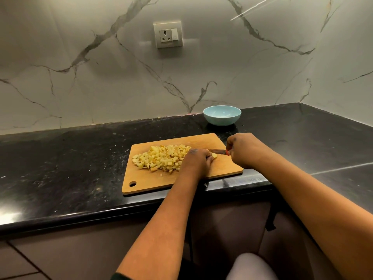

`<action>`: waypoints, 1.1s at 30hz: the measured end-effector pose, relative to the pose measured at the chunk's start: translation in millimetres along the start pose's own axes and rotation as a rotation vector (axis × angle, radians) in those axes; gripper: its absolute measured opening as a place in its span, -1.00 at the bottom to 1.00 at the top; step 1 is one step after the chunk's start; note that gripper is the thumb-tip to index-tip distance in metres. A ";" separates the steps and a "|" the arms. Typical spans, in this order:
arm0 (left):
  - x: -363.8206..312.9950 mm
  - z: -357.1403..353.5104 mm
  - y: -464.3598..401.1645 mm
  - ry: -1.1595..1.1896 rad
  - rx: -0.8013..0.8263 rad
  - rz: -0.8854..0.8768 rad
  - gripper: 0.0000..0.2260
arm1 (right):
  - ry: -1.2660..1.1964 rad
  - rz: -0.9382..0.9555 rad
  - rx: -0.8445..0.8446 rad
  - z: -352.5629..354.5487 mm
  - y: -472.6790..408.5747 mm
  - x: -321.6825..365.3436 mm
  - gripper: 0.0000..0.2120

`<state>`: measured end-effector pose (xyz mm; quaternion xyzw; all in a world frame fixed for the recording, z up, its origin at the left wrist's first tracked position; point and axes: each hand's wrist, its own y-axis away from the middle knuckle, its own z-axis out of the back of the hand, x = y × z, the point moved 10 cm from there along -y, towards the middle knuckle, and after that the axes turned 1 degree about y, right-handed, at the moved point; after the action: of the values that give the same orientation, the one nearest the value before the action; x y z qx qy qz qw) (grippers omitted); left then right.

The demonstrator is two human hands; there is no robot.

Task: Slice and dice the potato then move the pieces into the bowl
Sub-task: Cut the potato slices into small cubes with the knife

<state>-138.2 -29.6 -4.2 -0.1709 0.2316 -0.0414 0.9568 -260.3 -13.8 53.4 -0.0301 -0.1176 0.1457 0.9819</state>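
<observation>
From the head camera we see a wooden cutting board [226, 168] on the black counter [60, 158], a heap of diced potato pieces [161, 158] spread over its middle. Our left hand [196, 161] curls over the last uncut potato piece [214, 156], pinning it to the board just right of the heap. Our right hand [243, 149] grips the knife [218, 151], its blade lying level and reaching to that piece. The light blue bowl [222, 115] stands behind the board, against the marble wall.

Pale yellow potato pieces [161, 158], tan cutting board [222, 170], light blue bowl [222, 116], black speckled counter [80, 158]
</observation>
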 end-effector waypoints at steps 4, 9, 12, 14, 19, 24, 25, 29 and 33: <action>-0.4 0.4 -1.1 -0.003 -0.002 -0.001 -0.76 | 0.028 -0.012 0.003 0.2 1.0 1.0 -0.75; -1.9 2.2 -0.3 -0.003 -0.011 0.008 -0.76 | 0.053 0.014 0.007 -0.5 7.8 14.7 -0.73; -0.6 2.2 -0.2 0.007 -0.010 0.025 -0.78 | 0.112 0.024 0.038 7.7 12.4 16.1 -0.71; -0.8 2.3 0.2 0.013 -0.009 0.029 -0.77 | 0.147 0.024 0.060 13.3 15.8 14.0 -0.71; -1.4 3.1 2.7 0.030 -0.001 0.017 -0.77 | 0.161 0.017 0.085 24.3 21.5 2.8 -0.74; -3.5 11.9 9.1 0.068 -0.051 -0.016 -0.71 | 0.051 0.012 -0.011 28.8 14.1 -0.1 -0.78; -4.1 13.2 10.1 0.060 -0.063 -0.024 -0.73 | 0.037 0.011 -0.034 27.5 12.0 -0.3 -0.78; -2.0 13.3 10.2 0.040 -0.054 -0.004 -0.78 | 0.036 0.023 -0.032 13.9 6.7 1.9 -0.76; -0.8 12.4 8.4 0.037 -0.036 0.005 -0.79 | 0.026 0.023 -0.009 3.1 3.6 3.8 -0.73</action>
<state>-133.2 -17.8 3.6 -0.1868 0.2507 -0.0379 0.9491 -258.5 -9.1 56.9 -0.0378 -0.1052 0.1560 0.9814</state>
